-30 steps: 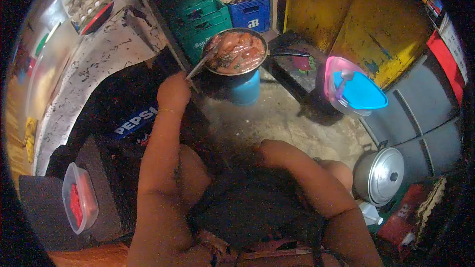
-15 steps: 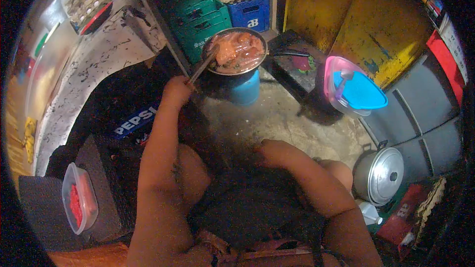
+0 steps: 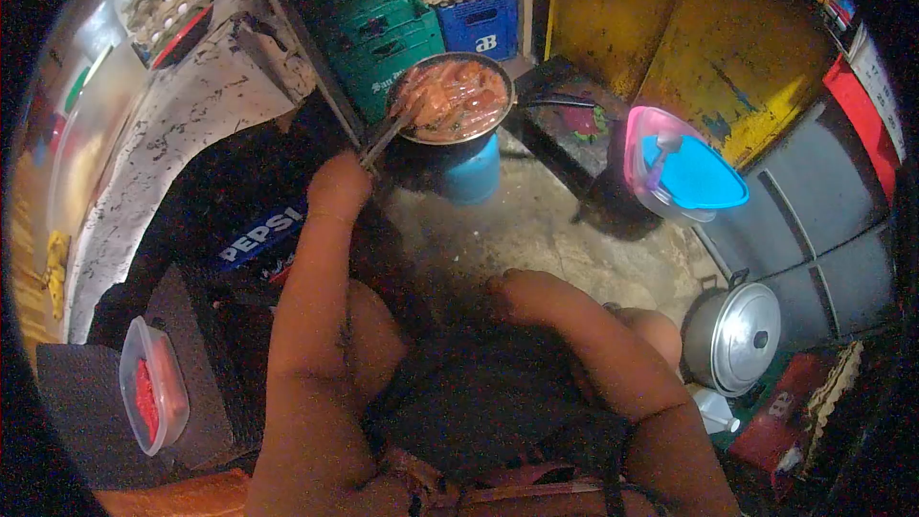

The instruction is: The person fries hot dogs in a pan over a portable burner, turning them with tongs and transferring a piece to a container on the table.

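Note:
My left hand (image 3: 339, 186) is closed around the end of a pair of metal tongs (image 3: 385, 139), whose far end reaches into the left side of a round pan (image 3: 509, 101). Reddish pieces of food (image 3: 464, 96) in a glossy liquid fill the pan. It sits above a blue cylinder (image 3: 473, 175), with its black handle pointing right. My right hand (image 3: 520, 297) rests near my knee, its fingers curled; what they hold, if anything, is hidden in shadow.
Green crates (image 3: 388, 33) and a blue crate (image 3: 481, 27) stand behind the pan. To the right are a pink container (image 3: 634, 148) with a blue lid (image 3: 694, 177) and a lidded pot (image 3: 747, 340). At left lies a clear tub (image 3: 170, 393) with red contents.
My left hand has moved slightly down since half a second ago, and the tongs have shifted in the food. The view has tilted a little. My right hand keeps its place.

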### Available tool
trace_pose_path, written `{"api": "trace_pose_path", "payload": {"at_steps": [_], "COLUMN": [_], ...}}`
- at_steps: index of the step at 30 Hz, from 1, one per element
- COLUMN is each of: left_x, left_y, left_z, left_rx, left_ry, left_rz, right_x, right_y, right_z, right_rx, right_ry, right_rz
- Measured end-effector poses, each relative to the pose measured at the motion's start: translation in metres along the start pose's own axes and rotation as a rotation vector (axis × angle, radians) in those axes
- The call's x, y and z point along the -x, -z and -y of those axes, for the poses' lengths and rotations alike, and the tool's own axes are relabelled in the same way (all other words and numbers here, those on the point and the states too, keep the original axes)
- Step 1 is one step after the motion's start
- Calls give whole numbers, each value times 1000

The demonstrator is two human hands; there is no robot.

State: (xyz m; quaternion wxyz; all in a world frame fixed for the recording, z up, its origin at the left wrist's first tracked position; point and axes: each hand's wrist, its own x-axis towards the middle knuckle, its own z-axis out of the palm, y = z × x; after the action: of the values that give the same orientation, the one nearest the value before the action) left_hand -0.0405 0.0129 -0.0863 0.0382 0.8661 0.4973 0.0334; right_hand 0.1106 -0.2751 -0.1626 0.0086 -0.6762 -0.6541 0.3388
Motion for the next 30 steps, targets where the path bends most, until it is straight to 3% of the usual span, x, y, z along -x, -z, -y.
{"api": "trace_pose_path", "payload": {"at_steps": [8,14,17,30], "left_x": [1,6,1,-4], "left_y": [3,-5,-10,-14], "left_z": [6,0,-9,-12], "left_rx": [-23,12,-30,-24], "left_ry": [35,-52,-82,-55], "left_rz": [-50,-109,-22,7], "right_x": [-14,-21,-15,-14], "right_y": [-11,-21,-11,-4], "right_z": [-6,-13,-3,-2], "right_rx": [21,13,38,-40], "right_ry": [10,47,43,58], "right_rz": [30,20,14,62]}}
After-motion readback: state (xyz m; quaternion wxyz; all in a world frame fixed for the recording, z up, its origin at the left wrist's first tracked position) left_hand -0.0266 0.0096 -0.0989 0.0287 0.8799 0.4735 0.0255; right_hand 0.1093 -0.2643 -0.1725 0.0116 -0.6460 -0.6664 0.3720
